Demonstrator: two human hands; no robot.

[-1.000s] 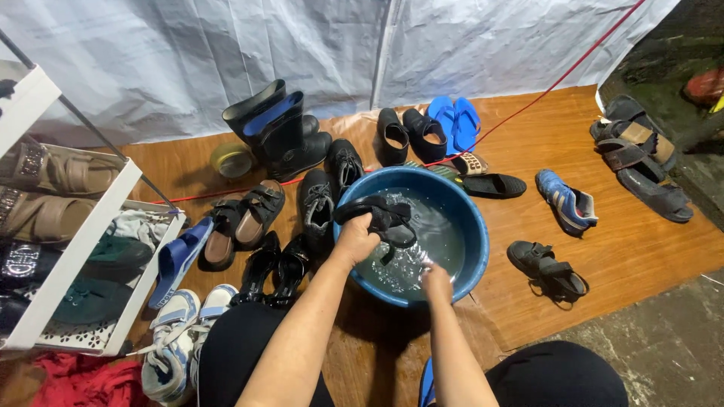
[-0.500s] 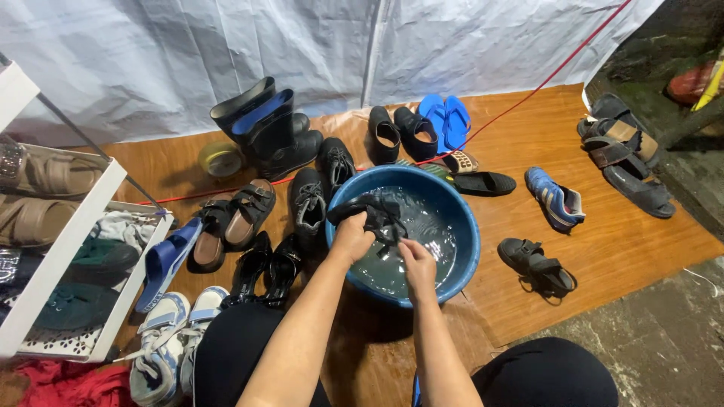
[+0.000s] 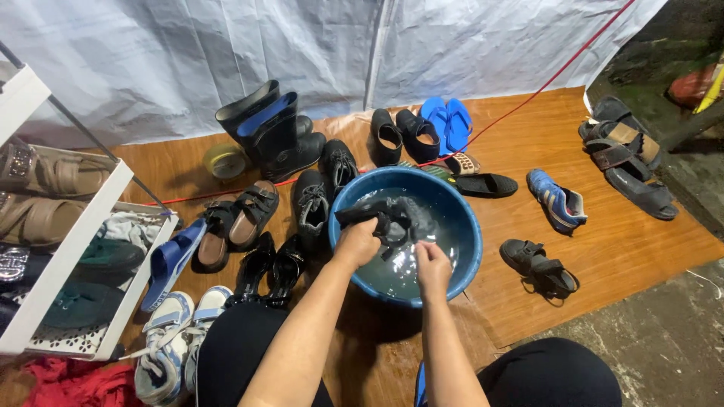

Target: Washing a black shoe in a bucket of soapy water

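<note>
Dozens of shoes ring a blue basin (image 3: 467, 226) on a wooden floor (image 3: 618, 249) beside white sheeting (image 3: 302, 45) — left hand (image 3: 356, 243) clenching a wet black shoe (image 3: 388, 215), right hand (image 3: 432, 264) pinching its strap.

Head view: left hand (image 3: 356, 243) grips a dark wet sandal (image 3: 388, 217) over the water of a blue basin (image 3: 467, 218); right hand (image 3: 433, 264) pinches a hanging strap of the same sandal just above the surface. Basin sits near the front edge of a wooden floor board (image 3: 618, 249), ringed by shoes: black boots (image 3: 271, 136) toward the back-left, blue flip-flops (image 3: 446, 120) at the back, a blue sneaker (image 3: 556, 200) to the right. A white shoe rack (image 3: 68, 249) stands at the left edge.
</note>
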